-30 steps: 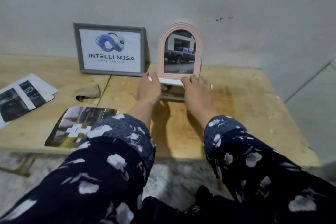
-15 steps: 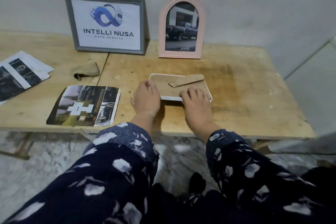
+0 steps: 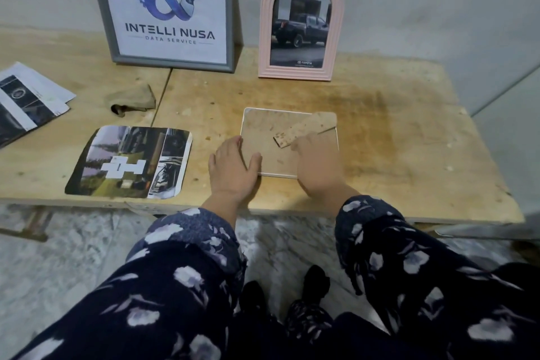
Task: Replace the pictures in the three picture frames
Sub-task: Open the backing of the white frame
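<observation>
A white picture frame point(image 3: 257, 121) lies face down near the table's front edge. Its brown backing board point(image 3: 263, 137) faces up, with the cardboard stand point(image 3: 304, 130) slanting across it. My left hand point(image 3: 232, 168) rests on the frame's left edge, thumb on the backing. My right hand point(image 3: 318, 164) lies over the frame's near right part. Its fingers are bent and their tips sit by the stand's lower end, so the grip is hidden. A grey frame point(image 3: 166, 13) with a logo print and a pink arched frame point(image 3: 301, 20) with a truck photo stand against the wall.
A loose collage photo point(image 3: 128, 162) lies left of my left hand. More prints point(image 3: 26, 99) are stacked at the far left, with a crumpled brown scrap point(image 3: 131, 99) beyond the collage photo. The wooden table point(image 3: 394, 137) ends at its front edge just below my wrists.
The white frame came toward me from in front of the pink frame and now lies flat. My left hand shifted to its left edge and my right hand moved up onto the backing.
</observation>
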A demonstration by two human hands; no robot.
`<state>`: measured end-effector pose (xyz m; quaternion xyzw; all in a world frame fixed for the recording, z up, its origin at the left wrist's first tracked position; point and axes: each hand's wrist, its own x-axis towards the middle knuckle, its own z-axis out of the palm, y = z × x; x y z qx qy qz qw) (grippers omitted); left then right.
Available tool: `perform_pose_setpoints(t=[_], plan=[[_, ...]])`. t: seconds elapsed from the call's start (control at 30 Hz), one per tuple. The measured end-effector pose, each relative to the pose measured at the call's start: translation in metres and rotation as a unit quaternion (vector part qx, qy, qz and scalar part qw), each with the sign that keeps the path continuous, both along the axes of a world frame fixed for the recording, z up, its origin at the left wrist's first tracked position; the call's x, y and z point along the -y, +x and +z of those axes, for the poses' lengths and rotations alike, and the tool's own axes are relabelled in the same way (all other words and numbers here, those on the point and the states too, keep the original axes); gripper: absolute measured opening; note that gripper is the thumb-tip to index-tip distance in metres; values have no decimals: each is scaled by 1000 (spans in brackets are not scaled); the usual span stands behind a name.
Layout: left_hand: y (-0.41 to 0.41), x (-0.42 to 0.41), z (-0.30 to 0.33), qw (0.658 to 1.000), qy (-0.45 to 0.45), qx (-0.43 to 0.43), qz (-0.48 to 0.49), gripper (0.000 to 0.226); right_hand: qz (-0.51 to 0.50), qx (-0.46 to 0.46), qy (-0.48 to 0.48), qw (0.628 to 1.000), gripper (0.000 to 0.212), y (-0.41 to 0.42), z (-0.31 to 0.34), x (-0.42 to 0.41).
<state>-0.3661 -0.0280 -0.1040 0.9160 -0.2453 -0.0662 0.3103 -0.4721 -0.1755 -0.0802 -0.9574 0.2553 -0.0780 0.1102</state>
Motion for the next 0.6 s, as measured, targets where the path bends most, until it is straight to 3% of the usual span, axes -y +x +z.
perform_pose_setpoints(t=[0.1, 0.27, 0.5, 0.6], plan=[[10, -4, -5, 998, 45, -1, -48, 77, -10, 5, 28, 1000, 43, 25, 2, 7], [15, -12, -11, 982, 129, 59, -126, 116, 14, -96, 74, 993, 46, 71, 3, 15], [20, -7, -13, 975, 169, 63, -134, 124, 67, -114, -48, 990, 45, 112, -10, 20], [19, -5, -12, 976, 165, 58, -128, 126, 99, -139, -53, 984, 45, 120, -9, 23]])
